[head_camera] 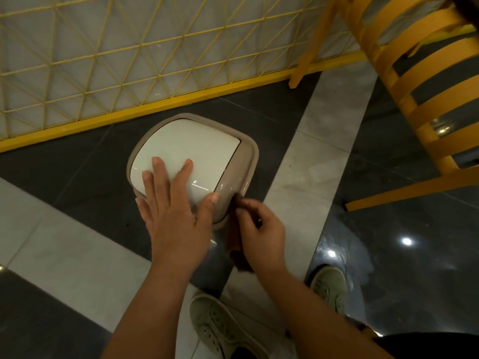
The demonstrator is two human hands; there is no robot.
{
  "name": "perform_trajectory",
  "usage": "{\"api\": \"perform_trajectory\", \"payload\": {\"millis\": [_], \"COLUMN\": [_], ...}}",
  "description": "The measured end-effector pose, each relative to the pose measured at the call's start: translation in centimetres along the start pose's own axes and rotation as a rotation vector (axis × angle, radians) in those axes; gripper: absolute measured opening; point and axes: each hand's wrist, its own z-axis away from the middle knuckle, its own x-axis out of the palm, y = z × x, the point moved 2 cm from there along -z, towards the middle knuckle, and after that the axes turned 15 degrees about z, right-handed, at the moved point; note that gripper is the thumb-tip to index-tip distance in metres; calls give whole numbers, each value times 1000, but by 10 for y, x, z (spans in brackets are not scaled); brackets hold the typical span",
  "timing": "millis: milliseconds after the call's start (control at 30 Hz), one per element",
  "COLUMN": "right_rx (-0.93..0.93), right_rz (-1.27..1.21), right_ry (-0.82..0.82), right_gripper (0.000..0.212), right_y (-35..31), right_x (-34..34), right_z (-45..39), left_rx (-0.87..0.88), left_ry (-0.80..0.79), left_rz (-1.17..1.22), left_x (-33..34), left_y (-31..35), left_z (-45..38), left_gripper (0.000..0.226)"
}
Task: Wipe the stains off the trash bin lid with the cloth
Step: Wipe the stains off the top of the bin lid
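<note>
A small trash bin stands on the floor below me, its white swing lid (181,146) set in a beige rim (248,149). My left hand (173,203) lies flat on the near part of the lid, fingers spread, thumb on the rim. My right hand (261,234) is closed on a dark brown cloth (234,244) pressed against the rim's near right edge. Most of the cloth is hidden under that hand. No stains are visible on the lid.
A yellow wire-mesh fence (129,73) runs behind the bin. A yellow slatted chair (427,86) stands to the right. My two pale sneakers (223,327) rest on the glossy grey and white tiled floor (64,242).
</note>
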Motion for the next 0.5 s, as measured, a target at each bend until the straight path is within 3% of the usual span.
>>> {"api": "perform_trajectory", "payload": {"millis": [167,367,500], "right_rx": [61,126,96], "right_rz": [70,0,45], "right_ry": [108,-11,48], "right_gripper": [19,6,5], "right_y": [-12,1,-10], "right_x": [-9,10,-1], "right_z": [-46,16,-19], "left_rx": [-15,-29,-50], "left_ry": [1,21,19], "left_rz": [1,23,-7], "left_x": [1,2,3], "left_y": [1,7,6], "left_z": [2,2,2], "left_gripper": [67,64,64]}}
